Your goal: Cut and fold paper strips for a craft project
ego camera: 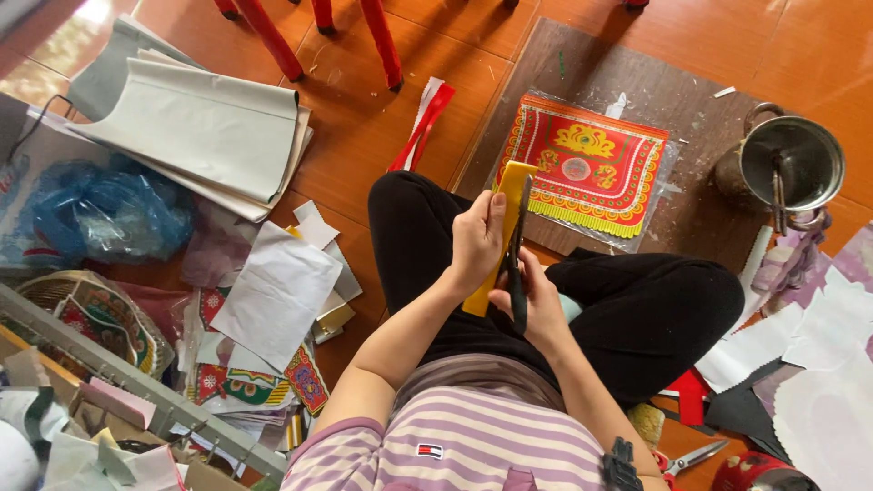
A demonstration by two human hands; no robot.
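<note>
The left hand (475, 238) was closed around a yellow paper strip (505, 214), thumb on its near face, holding it upright over the lap. The right hand (538, 305) was closed on dark scissors (519, 259), blades pointing away from the body and lying along the strip's right edge, touching it; whether the blades were parted could not be told. The strip's top edge stood clear above the left fingers, its lower end reaching below both hands.

Just beyond the hands lay a red and gold decorated sheet in a clear sleeve (587, 168), flat on a dark board (691, 209), its near fringe edge close to the knees. Right of the hands, well apart, stood a metal pot (789, 164). Left of the hands, a white paper sheet (277, 291) overlapped patterned scraps, with folded grey sheets (195, 123) and a blue plastic bag (95, 209) farther out. A second pair of scissors (691, 457) lay behind the right elbow.

Bare orange floor (355, 118) showed beyond the left knee, up to red stool legs (273, 41); that was the open room.
</note>
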